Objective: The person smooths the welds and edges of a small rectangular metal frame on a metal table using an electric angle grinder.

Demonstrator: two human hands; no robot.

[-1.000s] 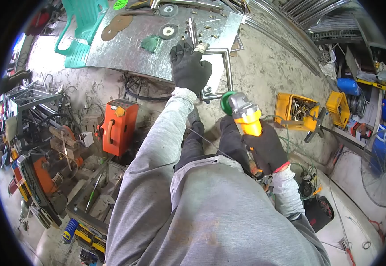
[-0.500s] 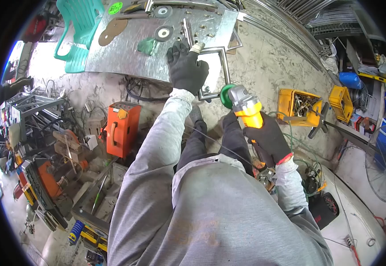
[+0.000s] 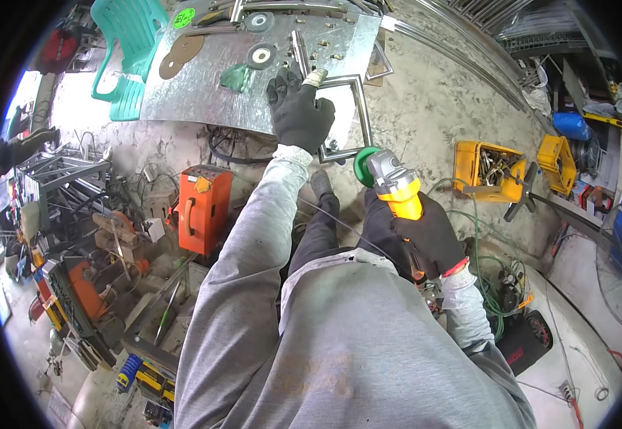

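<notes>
A shiny metal tube frame point(image 3: 363, 114), bent at square corners, juts over the near edge of the metal-topped table point(image 3: 189, 100). My left hand point(image 3: 301, 118), in a black glove with tan wrapping on one finger, is closed over the frame's left side, which it hides. In my right hand point(image 3: 431, 236), also gloved in black, is a yellow and grey angle grinder point(image 3: 399, 189). Its green disc point(image 3: 364, 166) is right at the frame's lower right corner. Beyond my left fingertips a short metal tube point(image 3: 299, 50) lies on the tabletop.
Grinding discs point(image 3: 261, 56) and several small metal pieces lie on the table. A green plastic chair point(image 3: 128, 53) stands at its left. An orange case point(image 3: 203, 209) is on the floor; yellow crates point(image 3: 488, 170) sit at right, near a green cable point(image 3: 493, 300).
The view has shifted slightly. The grinder stays at the frame's lower right corner, and my left hand keeps its place on the frame.
</notes>
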